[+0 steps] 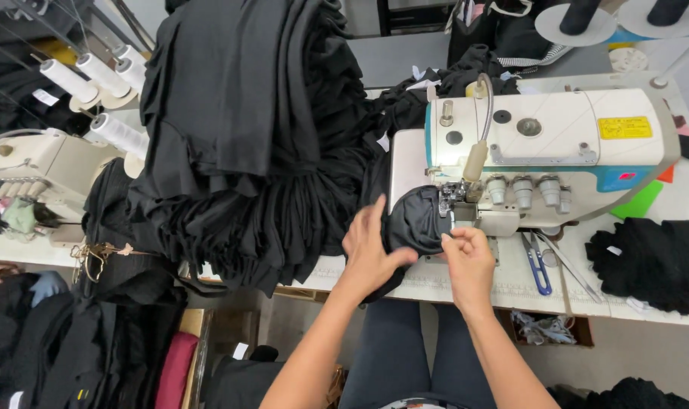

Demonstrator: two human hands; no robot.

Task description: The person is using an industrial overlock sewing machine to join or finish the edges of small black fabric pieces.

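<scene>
Sewing table (466,291), hands (371,254) guiding black fabric (416,220)

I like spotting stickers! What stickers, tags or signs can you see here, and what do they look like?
Yellow sticker: rectangle on top of the white sewing machine, right side.
Red mark: small, on the machine's teal front panel.
White tag: tiny, on the black fabric pile at right.
White tag: small, far left, behind the thread cones.

A garment sewing workshop. An industrial white sewing machine (549,155) stands on a pale bench (466,284), with a second machine (34,170) at the far left under large cones of white thread (95,76). A tall heap of black cut fabric pieces (254,129) fills the middle, and thread snips (537,265) lie near the machine.
</scene>
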